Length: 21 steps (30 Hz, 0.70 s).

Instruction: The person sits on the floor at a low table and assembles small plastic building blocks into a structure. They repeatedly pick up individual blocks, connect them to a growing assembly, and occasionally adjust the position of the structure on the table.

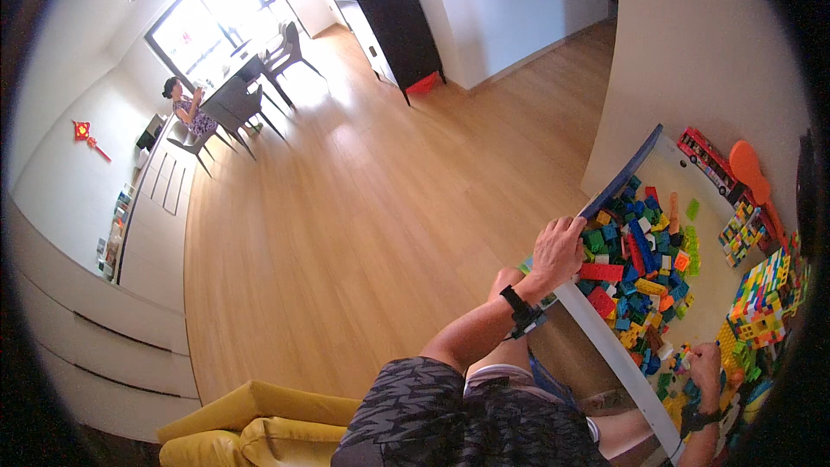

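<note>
Before me stands a white play table point(600, 331) with a heap of colourful toy building bricks point(642, 259) spread over its top. My left hand point(559, 250) rests on the table's near left corner, fingers over the rim beside the bricks; whether it grips anything there is not clear. Near the right end of the heap, my right hand point(705, 363) is bent over small bricks, its fingers curled; what lies between them cannot be made out. To the right of the heap stands a block-shaped build of many-coloured bricks point(758, 301), with a smaller brick build point(741, 232) above it.
A red toy bus point(710, 165) and an orange plastic toy point(752, 172) lie along the table's wall side. A yellow sofa point(285, 428) stands at the lower left. Farther off, a person point(191, 110) sits at a dining table with chairs point(240, 104); a black cabinet point(402, 32) stands nearby.
</note>
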### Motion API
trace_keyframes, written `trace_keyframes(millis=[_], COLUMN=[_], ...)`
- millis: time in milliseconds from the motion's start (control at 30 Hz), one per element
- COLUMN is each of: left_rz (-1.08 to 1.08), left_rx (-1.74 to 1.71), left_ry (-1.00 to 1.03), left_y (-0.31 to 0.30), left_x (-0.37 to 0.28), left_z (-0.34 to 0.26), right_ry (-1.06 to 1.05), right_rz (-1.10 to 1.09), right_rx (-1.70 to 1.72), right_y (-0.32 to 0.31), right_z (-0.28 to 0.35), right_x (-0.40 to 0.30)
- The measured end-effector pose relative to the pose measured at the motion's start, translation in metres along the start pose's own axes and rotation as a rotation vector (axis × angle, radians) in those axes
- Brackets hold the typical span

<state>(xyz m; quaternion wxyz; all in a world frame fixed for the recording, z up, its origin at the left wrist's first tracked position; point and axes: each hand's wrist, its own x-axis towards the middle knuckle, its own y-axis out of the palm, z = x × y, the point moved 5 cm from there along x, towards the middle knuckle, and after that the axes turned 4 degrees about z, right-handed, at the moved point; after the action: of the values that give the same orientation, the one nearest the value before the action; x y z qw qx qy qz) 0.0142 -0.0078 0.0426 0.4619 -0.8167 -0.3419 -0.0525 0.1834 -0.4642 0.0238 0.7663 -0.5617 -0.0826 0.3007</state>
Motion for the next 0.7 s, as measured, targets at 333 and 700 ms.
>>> trace_keyframes(millis=[333, 700], left_rz=[-0.01, 0.026], left_rx=[0.006, 0.0], left_ry=[-0.001, -0.009], left_y=[0.002, 0.001], left_x=[0.003, 0.003], left_z=[0.001, -0.001], right_ry=[-0.055, 0.093], right_rz=[-0.103, 0.029], right_rx=[-0.07, 0.018], right_y=[0.013, 0.005], right_z=[-0.022, -0.006], right_x=[0.003, -0.001])
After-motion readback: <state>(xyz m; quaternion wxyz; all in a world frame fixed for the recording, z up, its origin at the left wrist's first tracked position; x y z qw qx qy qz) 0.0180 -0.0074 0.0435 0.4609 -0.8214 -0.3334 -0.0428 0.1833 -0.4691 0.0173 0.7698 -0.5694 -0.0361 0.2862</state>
